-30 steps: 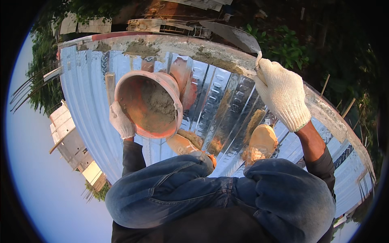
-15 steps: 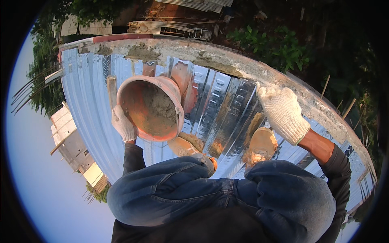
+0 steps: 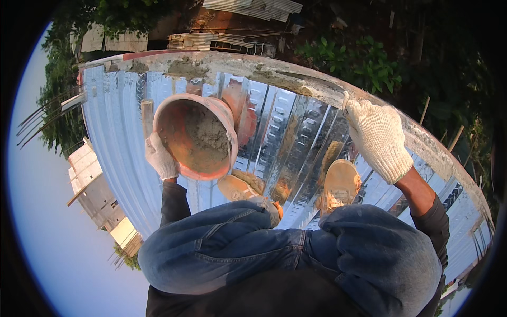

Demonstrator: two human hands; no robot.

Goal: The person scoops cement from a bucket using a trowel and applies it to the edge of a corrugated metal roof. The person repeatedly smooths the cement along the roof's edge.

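My gloved left hand (image 3: 160, 156) grips the left side of a pinkish-red bucket (image 3: 178, 115) with wet grey mortar (image 3: 206, 134) inside. My gloved right hand (image 3: 377, 137) is closed on the handle of a trowel (image 3: 323, 80), whose thin blade lies along the top of the weathered concrete ledge (image 3: 413, 132), flecked with patches of grey mortar. Below both hands are shiny corrugated metal sheets (image 3: 113, 137). My tan shoes (image 3: 339, 179) stand on them between my hands.
Rebar ends (image 3: 37, 119) stick out at the left beside a short board, with a pale building (image 3: 90, 185) beyond. Wooden stakes (image 3: 454, 140) rise behind the ledge at right. Leafy plants (image 3: 377, 71) and stacked metal sheets (image 3: 251, 8) lie past the ledge.
The trowel, raised over the ledge a second ago, is now lower, its blade almost flat along the ledge. My right hand dropped rightward, then rose slightly. The bucket shifted only slightly.
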